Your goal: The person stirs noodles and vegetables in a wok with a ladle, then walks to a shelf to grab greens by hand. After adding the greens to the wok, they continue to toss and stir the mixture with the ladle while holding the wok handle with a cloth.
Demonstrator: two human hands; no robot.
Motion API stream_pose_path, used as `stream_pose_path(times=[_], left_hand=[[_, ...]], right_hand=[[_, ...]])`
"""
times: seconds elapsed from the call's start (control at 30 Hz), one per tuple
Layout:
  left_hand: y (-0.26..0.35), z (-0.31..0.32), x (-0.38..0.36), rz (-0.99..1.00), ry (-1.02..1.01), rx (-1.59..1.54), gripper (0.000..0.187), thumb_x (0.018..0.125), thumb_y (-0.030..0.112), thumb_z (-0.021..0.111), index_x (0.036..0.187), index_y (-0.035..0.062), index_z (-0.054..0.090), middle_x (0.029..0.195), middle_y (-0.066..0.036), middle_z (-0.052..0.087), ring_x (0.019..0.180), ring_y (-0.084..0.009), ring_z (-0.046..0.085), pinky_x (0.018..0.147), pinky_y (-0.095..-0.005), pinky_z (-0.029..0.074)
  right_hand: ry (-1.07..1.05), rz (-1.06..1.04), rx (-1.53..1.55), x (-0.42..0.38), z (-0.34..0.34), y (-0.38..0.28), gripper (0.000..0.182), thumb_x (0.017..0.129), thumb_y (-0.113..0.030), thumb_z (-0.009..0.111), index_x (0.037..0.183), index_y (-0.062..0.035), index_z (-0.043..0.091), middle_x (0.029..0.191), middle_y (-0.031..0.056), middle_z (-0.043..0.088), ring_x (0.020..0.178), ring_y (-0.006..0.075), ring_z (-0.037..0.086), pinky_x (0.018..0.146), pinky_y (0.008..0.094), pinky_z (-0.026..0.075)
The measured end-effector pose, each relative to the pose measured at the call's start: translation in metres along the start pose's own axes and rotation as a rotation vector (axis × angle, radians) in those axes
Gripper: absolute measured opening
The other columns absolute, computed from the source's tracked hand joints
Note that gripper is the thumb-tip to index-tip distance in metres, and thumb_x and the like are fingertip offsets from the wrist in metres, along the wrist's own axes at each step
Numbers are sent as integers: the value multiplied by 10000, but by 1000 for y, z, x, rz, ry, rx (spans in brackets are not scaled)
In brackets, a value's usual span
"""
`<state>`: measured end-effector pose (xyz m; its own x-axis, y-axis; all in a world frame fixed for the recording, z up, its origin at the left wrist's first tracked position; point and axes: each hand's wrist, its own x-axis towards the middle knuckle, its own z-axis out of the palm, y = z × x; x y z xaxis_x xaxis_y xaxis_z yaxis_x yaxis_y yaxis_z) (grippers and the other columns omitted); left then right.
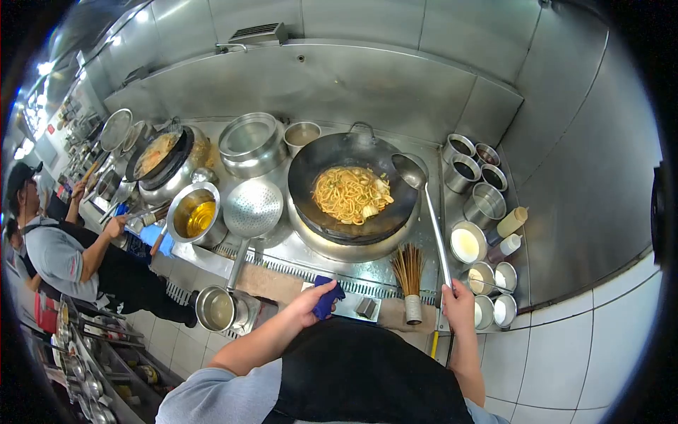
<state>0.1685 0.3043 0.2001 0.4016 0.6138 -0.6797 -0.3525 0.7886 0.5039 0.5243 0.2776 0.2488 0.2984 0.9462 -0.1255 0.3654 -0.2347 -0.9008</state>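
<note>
In front of me a black wok (311, 177) sits on the burner, with noodles (352, 194) and some pale vegetable pieces in its middle. My right hand (459, 305) is closed round the handle end of a long ladle (435, 233). The ladle's bowl rests at the wok's right rim. My left hand (315, 304) grips a folded dark blue cloth (328, 295) near the counter's front edge, apart from the wok. Between my right hand and the wok lies a bamboo brush (408, 279).
Left of the wok are a perforated strainer (253, 208), a pot of yellow oil (196, 215) and a lidded pot (248, 141). Sauce and seasoning containers (467, 244) line the right side. A co-worker (67, 254) stands at another wok (166, 152) on the left.
</note>
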Motion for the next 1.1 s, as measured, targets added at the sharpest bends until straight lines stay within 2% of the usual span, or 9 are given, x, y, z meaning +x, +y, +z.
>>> stream_pose_path(times=[0.3, 0.4, 0.53, 0.67, 0.73, 0.77, 0.83, 0.97, 1.1], left_hand=[[-21, -3, -26, 40, 116, -1, 364, 853, 428, 617, 947, 83, 546, 750, -35, 580, 620, -144, 565, 499, -272, 433], [-33, -33, -39, -13, 34, 52, 385, 846, 414, 634, 994, 67, 555, 780, -38, 589, 639, -140, 571, 523, -270, 460], [-57, -81, -64, -71, 118, 475, 427, 818, 411, 658, 1027, 49, 575, 834, -54, 611, 694, -153, 591, 580, -279, 479], [-128, -178, -81, -373, 265, 1158, 447, 795, 421, 666, 1026, 46, 589, 854, -78, 621, 722, -177, 603, 605, -299, 486], [-189, -231, -100, -609, 311, 1391, 457, 784, 425, 670, 1026, 45, 596, 864, -89, 627, 736, -189, 609, 618, -308, 489], [-218, -250, -115, -700, 338, 1392, 462, 778, 428, 671, 1025, 44, 600, 869, -95, 630, 743, -195, 611, 625, -313, 491], [-254, -272, -142, -800, 391, 1316, 472, 767, 433, 675, 1025, 43, 607, 879, -107, 635, 757, -207, 617, 637, -322, 494], [-280, -270, -139, -763, 410, 1226, 493, 744, 442, 683, 1024, 41, 621, 899, -130, 646, 784, -230, 629, 663, -341, 501], [-257, -249, -89, -611, 383, 1286, 515, 721, 452, 690, 1022, 38, 635, 919, -154, 657, 812, -254, 641, 689, -360, 508]], right_hand=[[-127, 114, 102, 1, -7, 36, 246, 889, -164, 581, 1083, -14, 597, 589, 1, 510, 421, 73, 435, 380, 237, 341], [-152, 118, 95, 0, -4, 40, 266, 898, -157, 570, 1120, -12, 583, 584, 0, 504, 404, 69, 427, 366, 235, 333], [-163, -20, 6, 3, 1, 59, 245, 900, -169, 571, 1087, -12, 587, 592, 6, 513, 413, 70, 424, 378, 241, 332], [-153, -77, -30, 7, 10, 81, 204, 902, -172, 569, 1026, -11, 594, 602, 2, 524, 420, 61, 422, 388, 241, 323], [-176, -100, -85, 6, 15, 86, 219, 889, -204, 581, 980, -5, 589, 624, 46, 549, 483, 111, 484, 447, 283, 377], [-175, -101, -83, 3, 16, 80, 219, 889, -204, 581, 980, -5, 589, 624, 46, 549, 483, 111, 484, 447, 283, 377], [-177, -193, -276, -6, 16, 60, 262, 879, -245, 577, 992, -9, 578, 672, 115, 580, 593, 207, 561, 556, 347, 435], [-202, -105, -281, -15, 20, 56, 284, 878, -273, 559, 995, -14, 563, 727, 174, 589, 696, 292, 594, 646, 393, 452], [-268, -98, -347, -13, 26, 62, 268, 898, -273, 526, 959, -12, 541, 791, 214, 605, 757, 382, 594, 669, 438, 454]])
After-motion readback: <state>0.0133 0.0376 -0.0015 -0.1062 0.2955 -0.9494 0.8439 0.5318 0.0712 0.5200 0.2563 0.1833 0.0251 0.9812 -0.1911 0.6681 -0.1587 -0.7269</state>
